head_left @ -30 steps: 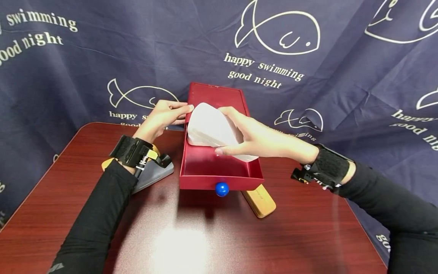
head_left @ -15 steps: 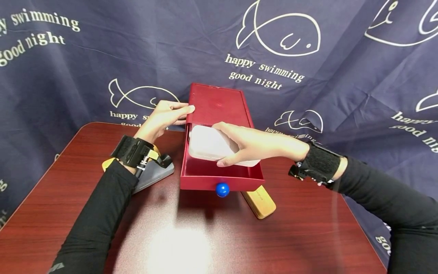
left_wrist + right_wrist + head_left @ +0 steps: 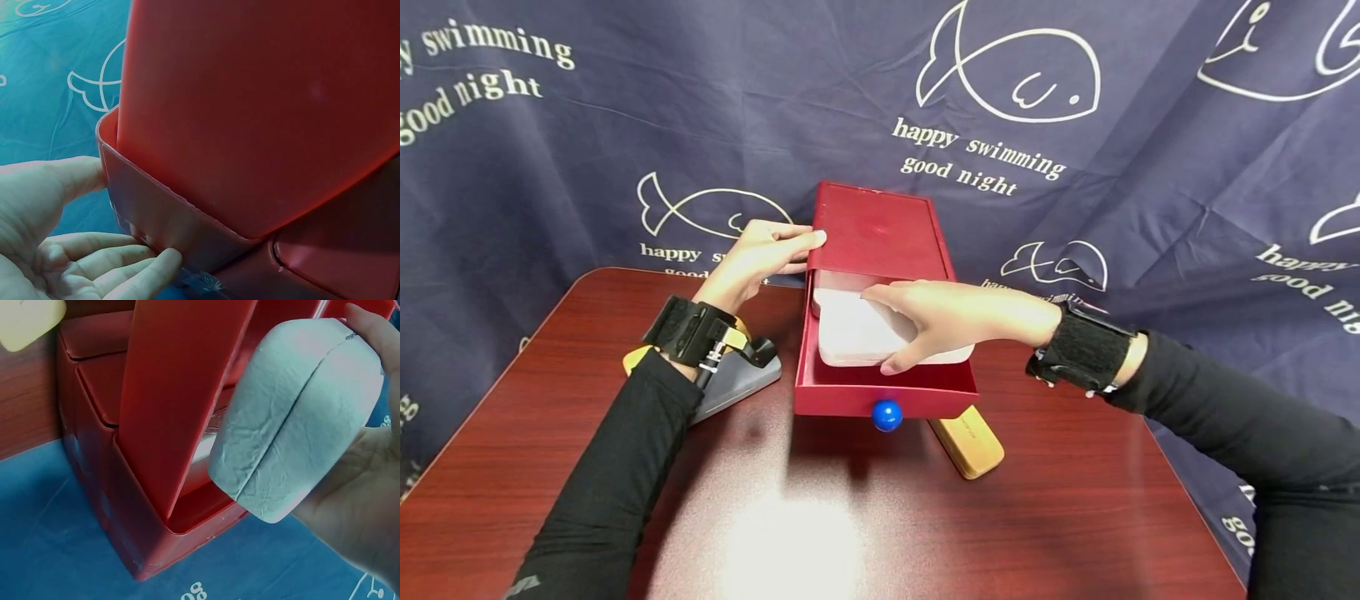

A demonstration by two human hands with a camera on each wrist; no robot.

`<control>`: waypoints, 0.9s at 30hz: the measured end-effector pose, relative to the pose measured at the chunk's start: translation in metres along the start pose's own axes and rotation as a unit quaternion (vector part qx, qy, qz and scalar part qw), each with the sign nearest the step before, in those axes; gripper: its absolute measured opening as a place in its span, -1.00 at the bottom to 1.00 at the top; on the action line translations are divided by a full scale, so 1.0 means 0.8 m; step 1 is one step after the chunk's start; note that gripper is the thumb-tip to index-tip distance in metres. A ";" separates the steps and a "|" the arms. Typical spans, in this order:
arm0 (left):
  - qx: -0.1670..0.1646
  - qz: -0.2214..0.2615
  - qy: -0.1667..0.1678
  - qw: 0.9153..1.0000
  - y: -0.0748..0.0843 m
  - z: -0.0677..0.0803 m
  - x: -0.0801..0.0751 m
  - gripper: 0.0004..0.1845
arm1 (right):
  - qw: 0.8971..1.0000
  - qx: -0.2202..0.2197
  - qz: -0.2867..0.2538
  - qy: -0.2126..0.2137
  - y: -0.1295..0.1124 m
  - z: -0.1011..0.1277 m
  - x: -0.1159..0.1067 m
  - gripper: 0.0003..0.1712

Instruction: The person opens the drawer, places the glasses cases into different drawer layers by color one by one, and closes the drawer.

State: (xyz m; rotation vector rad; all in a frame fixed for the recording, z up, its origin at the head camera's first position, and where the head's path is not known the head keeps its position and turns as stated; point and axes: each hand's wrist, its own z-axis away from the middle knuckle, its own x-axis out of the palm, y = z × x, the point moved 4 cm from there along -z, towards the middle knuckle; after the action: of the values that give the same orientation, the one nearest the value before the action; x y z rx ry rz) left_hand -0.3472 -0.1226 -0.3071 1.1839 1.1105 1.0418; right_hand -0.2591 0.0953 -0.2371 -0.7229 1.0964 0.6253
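My right hand (image 3: 943,312) grips a white glasses case (image 3: 857,329) from above, thumb on the near side. The case lies crosswise over the pulled-out red drawer (image 3: 842,400), which has a blue knob (image 3: 887,415) on its front. In the right wrist view the seam runs along the side of the white case (image 3: 294,419), and something pale (image 3: 203,453) shows behind it inside the drawer. At the left, my left hand (image 3: 760,258) holds the corner of the red drawer box (image 3: 880,229), thumb near the top edge. Its fingertips (image 3: 167,259) touch the box's side in the left wrist view.
A yellow case (image 3: 972,442) lies on the wooden table (image 3: 1052,533), partly beneath the drawer's right front. Left of the box, under my left wrist, are a grey case (image 3: 737,387) and a yellow item (image 3: 634,358). A blue printed curtain (image 3: 865,100) hangs behind.
The white case has gone from tilted above the drawer to lower and flatter, nearer the front, with my right hand on it. My left hand stays at the box corner.
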 end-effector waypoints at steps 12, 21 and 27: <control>-0.002 -0.001 -0.002 1.000 0.002 0.002 0.000 -0.33 | 0.993 0.067 0.089 -0.032 -0.006 -0.005 0.003 -0.12; -0.008 0.000 -0.005 1.000 0.000 0.002 0.000 -0.32 | 0.985 0.081 0.145 -0.037 -0.011 -0.008 0.005 -0.18; -0.007 0.002 -0.005 1.000 0.001 0.002 0.001 -0.32 | 0.983 0.089 0.149 -0.052 -0.013 -0.011 0.002 -0.21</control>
State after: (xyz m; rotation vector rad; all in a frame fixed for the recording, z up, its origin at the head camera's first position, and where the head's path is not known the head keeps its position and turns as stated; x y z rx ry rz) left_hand -0.3454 -0.1216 -0.3059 1.1807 1.0918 1.0446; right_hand -0.2555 0.0818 -0.2388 -0.3692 1.1561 0.7983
